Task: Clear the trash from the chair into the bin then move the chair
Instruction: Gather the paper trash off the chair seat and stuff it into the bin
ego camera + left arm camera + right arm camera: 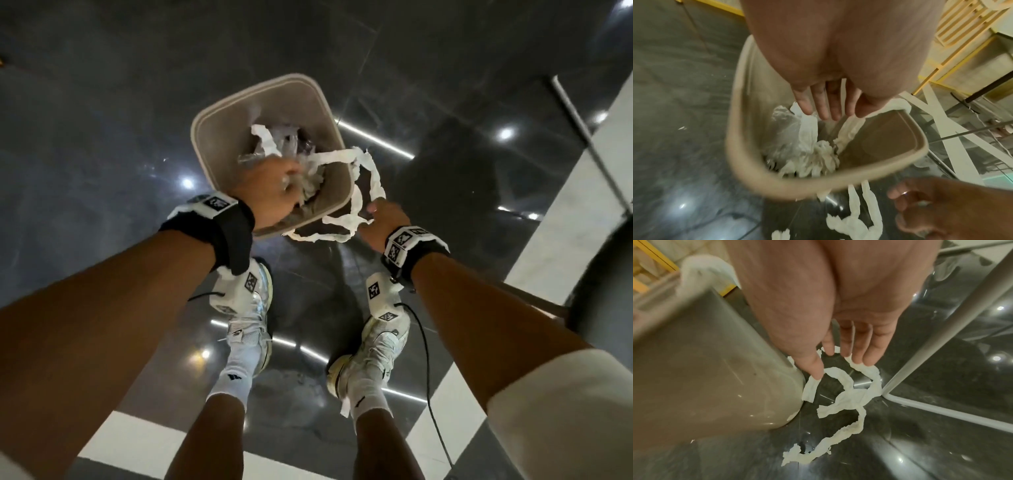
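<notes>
A beige bin (205, 130) stands on the dark floor in front of my feet, holding crumpled tissue and clear plastic trash (803, 146). My left hand (830, 113) hovers over the bin's mouth with straight fingers and holds nothing. A long white tissue strip (337, 157) trails out of the bin, over its rim and down onto the floor (844, 394). My right hand (840, 363) reaches down beside the bin's outer wall (705, 369), fingers straight, fingertips at the strip. The chair's dark seat edge (603, 274) shows at the far right.
A grey metal chair leg (941, 331) and its floor rail (941, 410) run close to the right of my right hand. My two white shoes (246, 308) stand just behind the bin. A black cable (428, 377) hangs by my right leg. Yellow-framed furniture (962, 40) stands beyond the bin.
</notes>
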### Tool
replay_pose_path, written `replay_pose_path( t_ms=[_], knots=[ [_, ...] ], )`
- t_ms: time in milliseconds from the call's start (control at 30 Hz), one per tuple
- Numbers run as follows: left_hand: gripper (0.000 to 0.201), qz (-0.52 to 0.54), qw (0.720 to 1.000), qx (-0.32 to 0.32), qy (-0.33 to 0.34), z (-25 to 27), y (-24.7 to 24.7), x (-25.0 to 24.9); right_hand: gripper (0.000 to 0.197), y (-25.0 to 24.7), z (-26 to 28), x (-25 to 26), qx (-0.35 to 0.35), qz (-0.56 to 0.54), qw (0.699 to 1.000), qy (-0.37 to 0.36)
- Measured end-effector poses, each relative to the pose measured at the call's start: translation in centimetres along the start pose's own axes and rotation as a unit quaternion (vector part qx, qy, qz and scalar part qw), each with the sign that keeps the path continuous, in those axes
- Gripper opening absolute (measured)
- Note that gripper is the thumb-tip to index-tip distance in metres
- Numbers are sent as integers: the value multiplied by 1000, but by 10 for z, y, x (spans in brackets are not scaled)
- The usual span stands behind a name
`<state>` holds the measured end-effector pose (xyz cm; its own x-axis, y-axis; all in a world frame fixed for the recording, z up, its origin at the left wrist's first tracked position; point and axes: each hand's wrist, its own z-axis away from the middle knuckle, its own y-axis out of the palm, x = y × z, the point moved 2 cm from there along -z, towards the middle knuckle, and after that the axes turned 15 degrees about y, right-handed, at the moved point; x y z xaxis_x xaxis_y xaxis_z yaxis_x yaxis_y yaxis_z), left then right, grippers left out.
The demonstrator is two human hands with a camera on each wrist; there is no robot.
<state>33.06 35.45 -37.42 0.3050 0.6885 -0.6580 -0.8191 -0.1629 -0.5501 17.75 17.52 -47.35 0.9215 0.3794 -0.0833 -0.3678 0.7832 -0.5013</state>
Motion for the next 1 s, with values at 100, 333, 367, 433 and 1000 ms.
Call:
replay_pose_path(
  t_ms=[100, 333, 367, 433, 1000],
  knots=[
    [35, -41, 998, -49, 22, -25, -8, 7, 77, 18, -24, 11, -14, 5, 1000, 4],
    [34, -25, 996, -59, 60, -56, 2, 20, 133, 47, -89, 37, -8, 73, 997, 14],
    [34, -23, 996, -59, 63, -58, 4, 22, 133, 55, -91, 37, 4, 71, 997, 22],
    [33, -19, 996, -64, 65, -62, 5, 26, 120, 72, -87, 37, 15, 19, 999, 38],
    [38, 39, 994, -99, 6, -12, -23, 12, 46, -26, 8, 21, 86, -426, 900, -34]
  ],
)
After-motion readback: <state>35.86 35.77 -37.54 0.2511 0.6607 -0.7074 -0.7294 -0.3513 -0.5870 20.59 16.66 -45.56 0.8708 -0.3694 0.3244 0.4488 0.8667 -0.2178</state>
